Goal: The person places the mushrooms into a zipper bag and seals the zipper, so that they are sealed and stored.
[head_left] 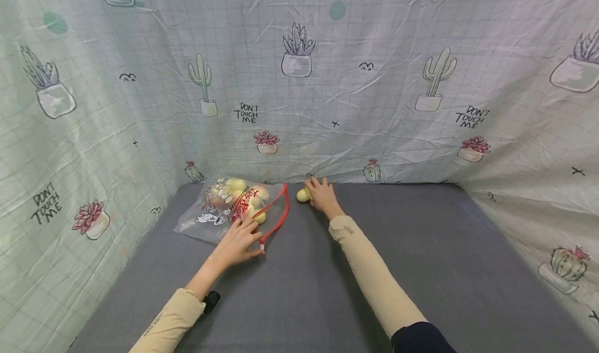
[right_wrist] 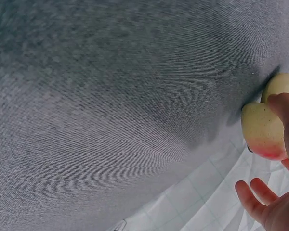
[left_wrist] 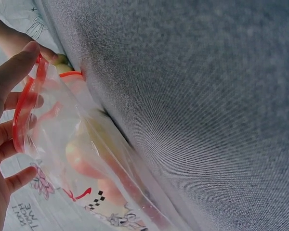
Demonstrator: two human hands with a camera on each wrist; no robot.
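A clear zip bag (head_left: 194,225) with a red zip edge and red and black print lies at the back left, with several yellow and reddish fruits (head_left: 237,184) inside. My left hand (head_left: 238,243) holds the bag by its red edge (left_wrist: 20,122), the thumb on the near side and the fingers behind the plastic. Close to the back curtain, my right hand (head_left: 323,195) grips a yellow apple with a red blush (right_wrist: 262,130), its thumb on top and two fingers held away. Another yellow fruit (right_wrist: 282,85) touches that apple. Part of the gripped apple is hidden by the hand.
A grey cloth surface (head_left: 299,301) spreads under everything. Behind and at both sides hangs a pale curtain (head_left: 337,98) printed with cacti. A small black object (head_left: 212,300) shows beside the left forearm.
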